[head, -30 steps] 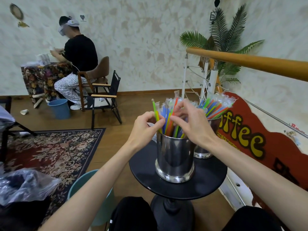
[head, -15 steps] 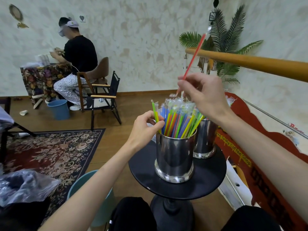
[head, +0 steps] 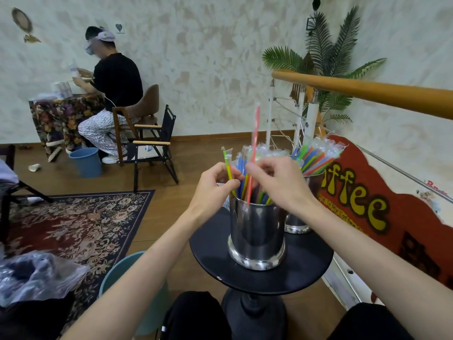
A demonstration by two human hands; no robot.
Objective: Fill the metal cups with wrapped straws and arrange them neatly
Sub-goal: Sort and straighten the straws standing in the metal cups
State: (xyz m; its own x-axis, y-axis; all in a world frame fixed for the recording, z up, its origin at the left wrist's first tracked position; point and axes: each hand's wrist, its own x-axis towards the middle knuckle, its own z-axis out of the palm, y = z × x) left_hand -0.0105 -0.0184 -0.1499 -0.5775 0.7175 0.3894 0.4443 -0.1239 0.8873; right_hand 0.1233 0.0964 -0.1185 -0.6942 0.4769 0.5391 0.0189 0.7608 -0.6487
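Observation:
Two shiny metal cups stand on a small round black table [head: 210, 256]. The near cup [head: 256, 231] is packed with coloured wrapped straws. The far cup [head: 297, 220], behind and to the right, holds its own bundle of straws [head: 316, 157] leaning right. My right hand [head: 277, 182] pinches a red wrapped straw [head: 254, 143] that stands upright, its lower end at the near cup's front rim. My left hand [head: 215, 185] pinches a green and yellow straw [head: 227, 163] at the near cup's left edge.
A wooden handrail [head: 367, 90] runs overhead at the right, above a red "Coffee" sign [head: 382, 204]. A teal bin [head: 127, 273] stands beside the table's left. A crumpled plastic bag [head: 36, 273] lies at the lower left. A seated person [head: 110, 94] works at a far table.
My right hand has come down from above the cups, bringing the red straw from a high slant to upright at the near cup's rim. The left hand has stayed on its straw.

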